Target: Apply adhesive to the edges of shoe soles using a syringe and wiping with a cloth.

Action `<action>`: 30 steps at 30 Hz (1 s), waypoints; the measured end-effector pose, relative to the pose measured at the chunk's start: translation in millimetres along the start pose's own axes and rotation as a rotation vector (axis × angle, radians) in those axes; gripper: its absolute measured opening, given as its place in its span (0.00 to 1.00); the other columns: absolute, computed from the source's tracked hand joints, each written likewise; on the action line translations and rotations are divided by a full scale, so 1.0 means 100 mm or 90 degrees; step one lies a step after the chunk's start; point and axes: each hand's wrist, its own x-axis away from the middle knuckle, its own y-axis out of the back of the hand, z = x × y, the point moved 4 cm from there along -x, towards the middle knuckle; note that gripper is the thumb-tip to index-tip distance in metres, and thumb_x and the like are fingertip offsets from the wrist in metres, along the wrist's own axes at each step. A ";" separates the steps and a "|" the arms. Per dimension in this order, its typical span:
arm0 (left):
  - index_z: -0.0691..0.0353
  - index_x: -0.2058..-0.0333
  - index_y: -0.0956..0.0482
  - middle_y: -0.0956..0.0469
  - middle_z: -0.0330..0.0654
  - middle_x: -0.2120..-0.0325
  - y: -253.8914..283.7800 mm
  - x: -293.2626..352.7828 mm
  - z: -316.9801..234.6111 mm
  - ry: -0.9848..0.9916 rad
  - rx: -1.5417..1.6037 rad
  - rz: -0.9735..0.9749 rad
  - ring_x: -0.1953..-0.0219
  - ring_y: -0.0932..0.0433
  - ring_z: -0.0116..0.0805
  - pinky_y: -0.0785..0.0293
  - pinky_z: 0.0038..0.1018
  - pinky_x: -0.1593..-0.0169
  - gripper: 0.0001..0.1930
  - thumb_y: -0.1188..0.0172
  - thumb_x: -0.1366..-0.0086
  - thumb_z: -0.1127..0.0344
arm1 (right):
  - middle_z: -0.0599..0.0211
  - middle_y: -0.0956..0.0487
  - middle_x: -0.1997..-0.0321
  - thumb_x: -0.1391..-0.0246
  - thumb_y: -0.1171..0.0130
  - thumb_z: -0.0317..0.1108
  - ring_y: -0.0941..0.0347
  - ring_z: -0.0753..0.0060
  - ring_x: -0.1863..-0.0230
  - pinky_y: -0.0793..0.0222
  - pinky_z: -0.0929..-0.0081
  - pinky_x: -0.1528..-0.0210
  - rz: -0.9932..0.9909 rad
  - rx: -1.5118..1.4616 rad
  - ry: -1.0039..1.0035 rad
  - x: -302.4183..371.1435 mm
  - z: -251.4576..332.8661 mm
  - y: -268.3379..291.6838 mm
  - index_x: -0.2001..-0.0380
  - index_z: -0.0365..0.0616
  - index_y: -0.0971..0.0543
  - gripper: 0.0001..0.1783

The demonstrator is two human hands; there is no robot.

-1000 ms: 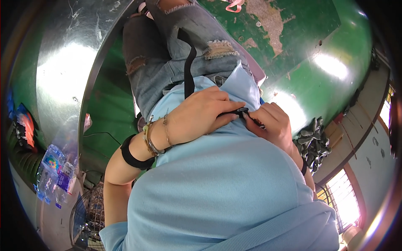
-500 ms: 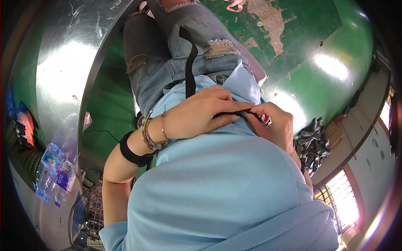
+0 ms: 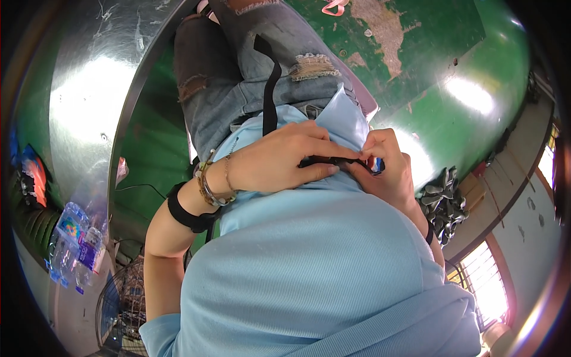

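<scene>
My left hand [image 3: 288, 153] lies across the front of the light blue shirt [image 3: 297, 256], its fingers closed round a black strap [image 3: 271, 95]. One loose end of that strap rises from behind the hand and curves over the ripped jeans [image 3: 256, 77]. Another stretch of it runs between the left thumb and fingers toward my right hand [image 3: 386, 166], which pinches it with bent fingers. A small blue and dark bit shows inside the right hand's curl; its kind is unclear. Bracelets and a black band circle my left forearm.
A shiny metal table [image 3: 77, 89] curves along the left. Plastic bottles [image 3: 77, 244] and a wire fan guard [image 3: 122, 303] sit at lower left. Dark, glossy pieces are heaped [image 3: 445, 205] at right, beside the worn green surface [image 3: 428, 53]. A pink ribbon [image 3: 335, 7] lies at the top.
My right hand's fingers have lifted and bent more at the strap, and more of the strap shows between the hands. The left hand has barely shifted.
</scene>
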 end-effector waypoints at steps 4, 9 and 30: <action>0.53 0.53 0.24 0.24 0.38 0.69 0.03 -0.03 0.02 0.032 0.040 0.010 0.66 0.31 0.33 0.34 0.27 0.59 0.16 0.42 0.42 0.66 | 0.69 0.29 0.73 0.63 0.34 0.22 0.29 0.73 0.79 0.32 0.79 0.77 0.033 0.004 -0.055 -0.06 0.00 0.01 0.74 0.40 0.33 0.17; 0.54 0.54 0.24 0.23 0.38 0.70 0.04 -0.02 0.05 0.043 0.046 -0.002 0.67 0.29 0.32 0.32 0.26 0.62 0.16 0.42 0.43 0.66 | 0.69 0.27 0.74 0.65 0.32 0.23 0.28 0.74 0.78 0.31 0.80 0.74 0.062 -0.033 -0.014 -0.01 -0.01 0.06 0.73 0.41 0.30 0.16; 0.57 0.79 0.24 0.30 0.31 0.82 0.02 0.19 -0.21 -0.088 -0.398 -0.247 0.75 0.29 0.28 0.31 0.22 0.77 0.07 0.33 0.57 0.67 | 0.70 0.30 0.84 0.68 0.35 0.21 0.34 0.72 0.83 0.40 0.77 0.81 -0.013 0.096 0.086 -0.07 0.17 0.00 0.84 0.41 0.28 0.10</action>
